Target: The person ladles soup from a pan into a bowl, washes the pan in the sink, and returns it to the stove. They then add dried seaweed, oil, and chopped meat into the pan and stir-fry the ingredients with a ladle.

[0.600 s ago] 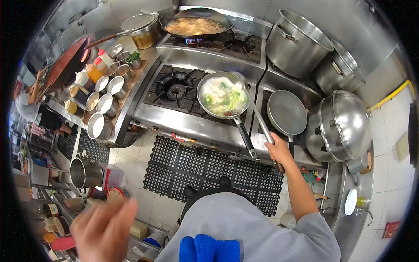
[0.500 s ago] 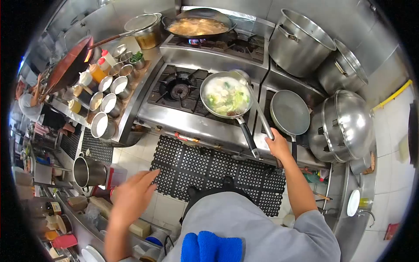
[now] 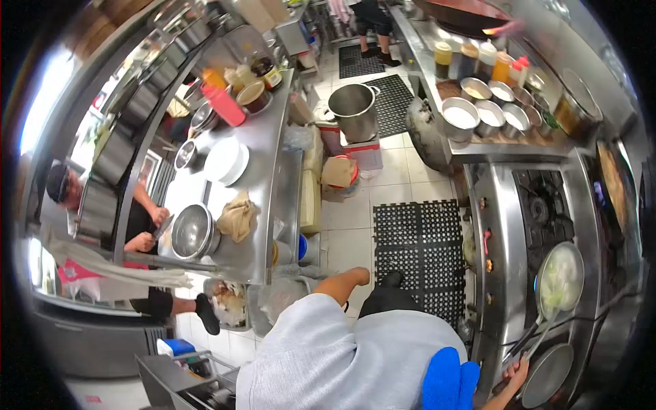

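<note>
Our right hand [image 3: 517,373] grips a ladle [image 3: 542,334] at the frying pan [image 3: 583,270] on the stove [image 3: 506,232].
Its fingers close round the shaft; our left hand [image 3: 357,276] hangs before us, how open we cannot tell. We judge the ladle stiff and light, best held near its end; the pan, filled with pale broth and greens [image 3: 559,277], likely heavy and spill-prone, best taken by its dark handle [image 3: 523,339]. Nearby, steel tins [image 3: 455,132] hold something white.
</note>
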Motion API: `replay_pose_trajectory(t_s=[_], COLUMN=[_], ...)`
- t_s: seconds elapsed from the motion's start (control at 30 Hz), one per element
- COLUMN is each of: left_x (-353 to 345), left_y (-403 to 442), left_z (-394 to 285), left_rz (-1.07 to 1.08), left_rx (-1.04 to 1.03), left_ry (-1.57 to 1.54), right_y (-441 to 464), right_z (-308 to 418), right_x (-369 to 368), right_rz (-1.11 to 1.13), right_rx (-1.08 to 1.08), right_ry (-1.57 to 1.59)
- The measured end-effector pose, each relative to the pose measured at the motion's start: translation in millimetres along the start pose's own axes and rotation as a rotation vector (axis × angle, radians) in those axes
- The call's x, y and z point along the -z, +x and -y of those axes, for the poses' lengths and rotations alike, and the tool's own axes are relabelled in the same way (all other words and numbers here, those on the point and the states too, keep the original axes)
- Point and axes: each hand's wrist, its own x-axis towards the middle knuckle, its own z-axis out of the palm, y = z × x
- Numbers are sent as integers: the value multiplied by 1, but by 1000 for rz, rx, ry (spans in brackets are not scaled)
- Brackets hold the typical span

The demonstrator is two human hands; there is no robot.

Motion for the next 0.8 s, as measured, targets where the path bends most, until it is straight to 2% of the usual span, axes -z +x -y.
replay_pose_trajectory(t_s=[0.03, 0.07, 0.13, 0.17, 0.23, 0.3, 0.33, 0.37, 0.4, 0.43, 0.47, 0.5, 0.57, 0.67, 0.8], left_x=[8, 7, 15, 14, 19, 14, 12, 43, 39, 30, 16, 36, 39, 42, 61], left_y=[-8, 15, 31, 38, 47, 56, 65, 34, 42, 52, 72, 51, 56, 66, 97], left_z=[-3, -22, -24, -31, -47, -51, -49, -66, -61, -69, -63, -82, -98, -117, -168], left_rz=[-63, -54, -219, -216, -248, -249, -231, -155, -280, -150, -86, 103, 277, 399, 446], left_rx=[64, 30, -144, -143, -151, -219, -269, -222, -550, -254, -267, -126, -9, 44, 11], left_ry=[-102, -128, -92, -100, -331, -380, -446, -484, -367, -533, -592, -811, -854, -797, -854], right_y=[-24, -22, -25, -26, -35, -40, -44, -69, -97, -103, -110, -115, -113, -123, -124], right_z=[11, 27, 33, 35, 35, 42, 39, 47, 64, 63, 68, 68, 69, 67, 70], right_x=[-18, -16, -22, -23, -23, -25, -26, -52, -80, -86, -89, -91, -90, -86, -69], right_rz=[-58, -78, -57, -50, -56, -51, 5, -97, -130, -193, -95, -129, -111, -70, -23], right_rx=[-25, 2, 42, 53, 72, 82, 97, 93, 65, 86, 160, 165, 141, 103, 26], right_ry=[157, 129, 62, 24, -39, -310, -287, -291, -256, -221, -359, -401, -425, -395, -416])
